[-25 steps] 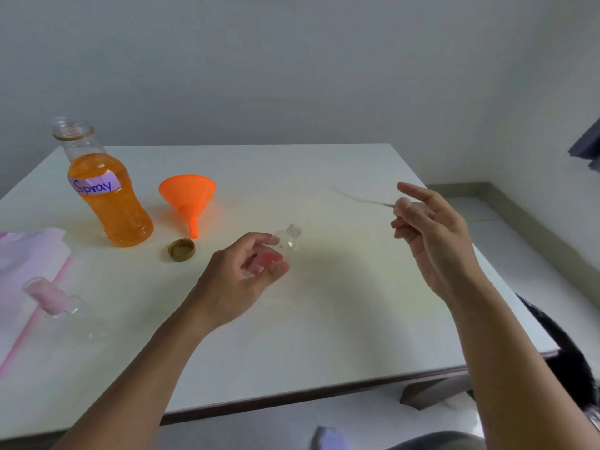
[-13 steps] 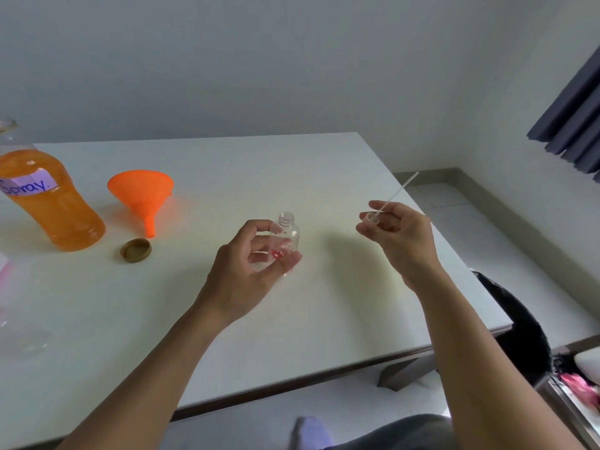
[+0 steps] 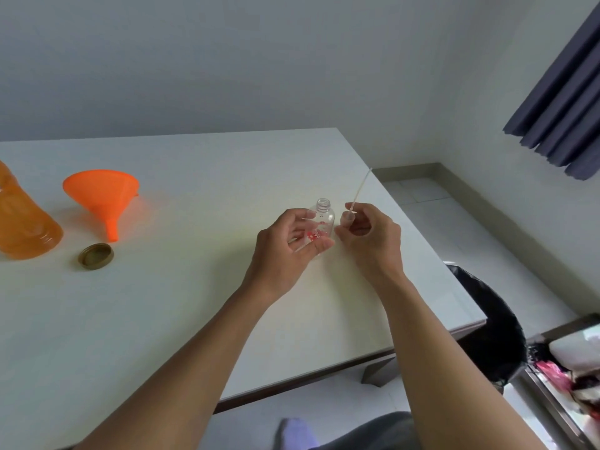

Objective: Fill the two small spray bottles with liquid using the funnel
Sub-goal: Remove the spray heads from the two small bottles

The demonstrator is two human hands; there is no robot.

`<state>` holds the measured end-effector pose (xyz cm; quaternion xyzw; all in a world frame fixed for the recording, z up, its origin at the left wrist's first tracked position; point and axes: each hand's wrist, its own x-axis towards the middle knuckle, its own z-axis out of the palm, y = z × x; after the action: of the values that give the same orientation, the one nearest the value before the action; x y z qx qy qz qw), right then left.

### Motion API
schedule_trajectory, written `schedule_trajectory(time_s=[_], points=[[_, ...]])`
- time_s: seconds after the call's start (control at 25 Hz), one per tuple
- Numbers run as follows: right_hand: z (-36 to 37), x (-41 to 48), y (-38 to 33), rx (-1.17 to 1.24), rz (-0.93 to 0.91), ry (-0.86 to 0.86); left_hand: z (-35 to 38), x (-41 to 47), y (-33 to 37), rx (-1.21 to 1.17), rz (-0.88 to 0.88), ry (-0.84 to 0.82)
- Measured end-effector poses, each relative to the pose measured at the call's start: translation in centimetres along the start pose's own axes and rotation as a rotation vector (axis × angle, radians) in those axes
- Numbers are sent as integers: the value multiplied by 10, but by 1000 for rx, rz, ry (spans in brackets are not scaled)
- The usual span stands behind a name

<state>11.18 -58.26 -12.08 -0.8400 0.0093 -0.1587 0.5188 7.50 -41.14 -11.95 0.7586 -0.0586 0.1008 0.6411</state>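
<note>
The big bottle of orange liquid (image 3: 24,225) is cut by the left frame edge. Just beside it, the orange funnel (image 3: 101,193) lies on the white table (image 3: 181,303), with a gold cap (image 3: 95,256) near its spout. Bare tabletop runs to the left hand (image 3: 287,246), which grips the small spray bottle (image 3: 324,218) (upright, neck uncapped). The right hand (image 3: 371,237) pinches a thin white tube (image 3: 361,189) near the table's right edge.

The left hand (image 3: 292,245) and right hand (image 3: 370,237) are bare. The left forearm (image 3: 181,362) and right forearm (image 3: 438,352) are also uncovered, from wrist to the lower edge of the view. The nails that show are short and plain. At the bottom a leg (image 3: 389,430) wears dark grey cloth. Just left of it is what looks like a pale lilac sock (image 3: 292,431).
</note>
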Motion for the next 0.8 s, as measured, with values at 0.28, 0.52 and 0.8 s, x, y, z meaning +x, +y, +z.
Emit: schedule_trajectory(time_s=[0.28,0.52,0.8], points=[[-27,-6,-3,-241,40,-141,-8,-11,3,37,-79,-38],[-47,-60,-35,-327,184,-113,-66,-87,11,122,-113,-23],[18,-134,-87,-223,-126,-455,-160,-174,38,399,84,577]])
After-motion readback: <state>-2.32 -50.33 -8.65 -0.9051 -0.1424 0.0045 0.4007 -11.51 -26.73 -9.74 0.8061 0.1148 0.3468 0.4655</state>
